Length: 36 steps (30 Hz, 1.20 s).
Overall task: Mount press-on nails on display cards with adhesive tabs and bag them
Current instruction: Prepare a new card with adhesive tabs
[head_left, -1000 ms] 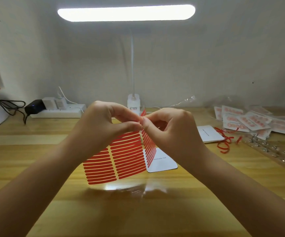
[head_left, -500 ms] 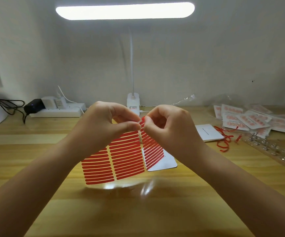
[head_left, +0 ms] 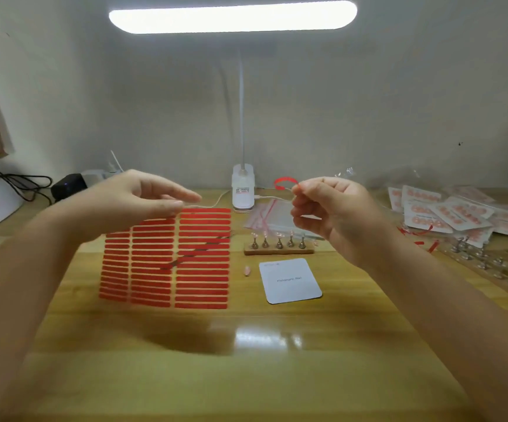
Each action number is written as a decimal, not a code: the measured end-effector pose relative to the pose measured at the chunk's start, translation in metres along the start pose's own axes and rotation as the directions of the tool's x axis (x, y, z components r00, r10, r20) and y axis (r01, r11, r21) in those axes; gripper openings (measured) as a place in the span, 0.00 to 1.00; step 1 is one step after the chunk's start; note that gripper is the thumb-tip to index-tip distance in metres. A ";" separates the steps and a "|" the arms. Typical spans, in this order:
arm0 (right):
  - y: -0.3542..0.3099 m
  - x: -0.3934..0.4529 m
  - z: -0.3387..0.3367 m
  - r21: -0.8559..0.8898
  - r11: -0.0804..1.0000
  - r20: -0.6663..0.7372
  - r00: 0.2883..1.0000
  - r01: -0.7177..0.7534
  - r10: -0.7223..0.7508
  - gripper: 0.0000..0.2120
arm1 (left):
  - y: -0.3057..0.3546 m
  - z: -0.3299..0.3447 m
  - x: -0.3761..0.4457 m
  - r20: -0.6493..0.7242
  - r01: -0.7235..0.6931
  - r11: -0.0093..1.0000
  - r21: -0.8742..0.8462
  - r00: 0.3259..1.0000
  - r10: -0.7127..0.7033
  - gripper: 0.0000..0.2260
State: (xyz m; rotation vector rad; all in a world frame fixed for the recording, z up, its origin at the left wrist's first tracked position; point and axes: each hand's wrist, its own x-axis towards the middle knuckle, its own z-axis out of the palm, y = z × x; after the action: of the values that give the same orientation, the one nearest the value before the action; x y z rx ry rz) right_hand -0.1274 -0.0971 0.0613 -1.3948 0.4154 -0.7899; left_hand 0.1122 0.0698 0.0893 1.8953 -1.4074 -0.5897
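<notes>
Near edge: bare wooden desk (head_left: 246,376) with lamp glare; both forearms enter from the bottom corners, cut off by the frame.

Mid-desk, left: sheet of red adhesive strips (head_left: 167,260), three columns; its upper left part is hidden behind the left hand. Whether the sheet lies flat or hangs lifted cannot be told. A dark diagonal streak crosses it, blurred.

Left hand (head_left: 131,199): fingers extended and relaxed, thumb near the sheet's top edge; gripping nothing that can be made out.

Right of the sheet: one small pale nail (head_left: 247,271) loose on the wood, then a white display card (head_left: 290,280) lying flat, its print too small to read surely.

Behind the card: wooden stand (head_left: 278,249) with five metal pegs; nails on them hard to make out.

Right hand (head_left: 335,214): raised, fingers curled, thumb and forefinger pinching a curled red strip (head_left: 286,181). It partly hides clear zip bags (head_left: 262,216).

Far right: pile of bagged cards (head_left: 456,214), cut off by the frame; more peg stands (head_left: 496,269), blurred.

Back: lamp base (head_left: 243,190); black plug adapter (head_left: 68,184), far left.
</notes>
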 end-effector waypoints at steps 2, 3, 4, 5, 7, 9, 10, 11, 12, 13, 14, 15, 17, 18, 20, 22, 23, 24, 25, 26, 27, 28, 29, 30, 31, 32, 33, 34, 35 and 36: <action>0.001 0.000 0.000 0.015 1.000 0.000 1.000 -0.013 0.013 0.09 | -0.014 -0.008 0.002 -0.046 0.045 0.999 0.016 0.998 -0.045 0.10; 0.002 0.000 0.001 0.019 1.000 0.005 1.000 -0.017 0.017 0.09 | -0.021 -0.009 0.004 -0.064 0.073 0.996 0.060 0.996 -0.069 0.12; 0.002 0.000 0.001 0.019 1.000 0.015 1.000 -0.021 0.021 0.09 | -0.028 -0.010 0.006 -0.085 0.113 0.986 0.125 0.991 -0.103 0.15; 0.002 -0.001 0.002 0.014 1.000 0.026 0.999 -0.024 0.024 0.09 | -0.035 -0.008 0.009 -0.114 0.167 0.964 0.207 0.983 -0.145 0.17; 0.004 -0.002 0.003 -0.005 1.000 0.042 0.999 -0.031 0.031 0.09 | -0.051 0.001 0.016 -0.189 0.282 0.873 0.398 0.956 -0.223 0.16; 0.004 -0.003 0.005 -0.026 0.999 0.056 0.998 -0.041 0.042 0.08 | -0.063 0.011 0.022 -0.242 0.348 0.763 0.545 0.936 -0.254 0.11; 0.004 -0.004 0.005 -0.035 0.998 0.062 0.997 -0.044 0.047 0.08 | -0.066 0.016 0.024 -0.253 0.357 0.697 0.622 0.934 -0.253 0.08; 0.004 -0.004 0.005 -0.044 0.998 0.067 0.996 -0.048 0.051 0.08 | -0.069 0.020 0.025 -0.257 0.341 0.641 0.688 0.940 -0.225 0.06; 0.004 -0.004 0.005 -0.055 0.997 0.071 0.996 -0.052 0.056 0.09 | -0.069 0.023 0.027 -0.261 0.300 0.620 0.725 0.953 -0.156 0.08; 0.004 -0.005 0.005 -0.067 0.996 0.076 0.995 -0.056 0.061 0.09 | -0.067 0.028 0.028 -0.272 0.243 0.651 0.719 0.960 -0.059 0.10; 0.004 -0.005 0.005 -0.079 0.995 0.080 0.995 -0.059 0.065 0.09 | -0.060 0.035 0.028 -0.298 0.161 0.732 0.662 0.952 0.061 0.11; 0.005 -0.005 0.006 -0.087 0.994 0.084 0.994 -0.062 0.069 0.09 | -0.048 0.043 0.027 -0.329 0.056 0.830 0.555 0.931 0.158 0.11; 0.005 -0.005 0.007 -0.093 0.993 0.092 0.992 -0.073 0.081 0.08 | -0.020 0.062 0.021 -0.360 -0.133 0.958 0.252 0.906 0.221 0.10; 0.005 -0.005 0.007 -0.104 0.992 0.100 0.991 -0.077 0.087 0.08 | -0.006 0.072 0.018 -0.351 -0.197 0.976 0.095 0.911 0.218 0.10; 0.005 -0.006 0.009 -0.145 0.986 0.124 0.987 -0.079 0.097 0.07 | 0.017 0.088 0.011 -0.329 -0.271 0.951 -0.150 0.921 0.211 0.11; 0.005 -0.008 0.010 -0.182 0.980 0.162 0.980 -0.081 0.112 0.05 | 0.031 0.097 0.005 -0.312 -0.305 0.919 -0.249 0.924 0.222 0.12; 0.005 -0.009 0.011 -0.205 0.976 0.185 0.976 -0.080 0.119 0.05 | 0.034 0.101 0.003 -0.303 -0.317 0.914 -0.253 0.923 0.236 0.13; 0.005 -0.010 0.012 -0.235 0.969 0.206 0.971 -0.075 0.124 0.04 | 0.036 0.103 0.001 -0.297 -0.319 0.916 -0.243 0.923 0.243 0.13; 0.005 -0.011 0.013 -0.265 0.962 0.222 0.966 -0.069 0.130 0.04 | 0.037 0.104 0.001 -0.294 -0.311 0.922 -0.230 0.925 0.238 0.13; 0.005 -0.012 0.013 -0.288 0.955 0.232 0.963 -0.066 0.137 0.04 | 0.037 0.106 0.000 -0.298 -0.298 0.927 -0.227 0.928 0.225 0.13; 0.005 -0.013 0.014 -0.302 0.951 0.238 0.961 -0.067 0.143 0.04 | 0.036 0.106 0.000 -0.305 -0.286 0.927 -0.244 0.930 0.207 0.13; 0.005 -0.013 0.014 -0.310 0.948 0.239 0.960 -0.069 0.148 0.04 | 0.036 0.107 0.001 -0.313 -0.276 0.921 -0.275 0.931 0.186 0.13; 0.006 -0.013 0.014 -0.317 0.946 0.236 0.960 -0.070 0.150 0.04 | 0.035 0.108 0.001 -0.317 -0.266 0.914 -0.305 0.934 0.166 0.12; 0.006 -0.013 0.015 -0.328 0.942 0.231 0.961 -0.071 0.152 0.04 | 0.035 0.108 0.002 -0.318 -0.256 0.912 -0.321 0.936 0.151 0.12; 0.006 -0.012 0.014 -0.341 0.937 0.223 0.962 -0.072 0.155 0.05 | 0.034 0.109 0.002 -0.316 -0.245 0.913 -0.325 0.938 0.139 0.12; 0.007 -0.011 0.013 -0.350 0.934 0.210 0.965 -0.075 0.156 0.05 | 0.033 0.109 0.003 -0.316 -0.236 0.916 -0.324 0.940 0.130 0.12; 0.006 -0.010 0.011 -0.362 0.929 0.187 0.970 -0.079 0.156 0.06 | 0.032 0.109 0.004 -0.320 -0.225 0.918 -0.325 0.940 0.118 0.11; 0.006 -0.009 0.008 -0.396 0.914 0.154 0.975 -0.085 0.157 0.08 | 0.030 0.109 0.005 -0.327 -0.214 0.920 -0.329 0.940 0.102 0.11; 0.006 -0.007 0.003 -0.477 0.875 0.113 0.980 -0.090 0.162 0.10 | 0.028 0.109 0.006 -0.334 -0.203 0.920 -0.335 0.939 0.086 0.10; 0.006 -0.005 -0.002 -0.613 0.784 0.072 0.982 -0.092 0.172 0.12 | 0.026 0.110 0.008 -0.339 -0.192 0.922 -0.337 0.938 0.071 0.10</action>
State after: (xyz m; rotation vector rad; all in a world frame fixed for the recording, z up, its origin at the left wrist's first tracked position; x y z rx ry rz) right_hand -0.1305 -0.0955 0.0544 -1.9824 0.7054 -0.4548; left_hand 0.0205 0.0297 0.0368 1.5032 -1.1144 -0.4176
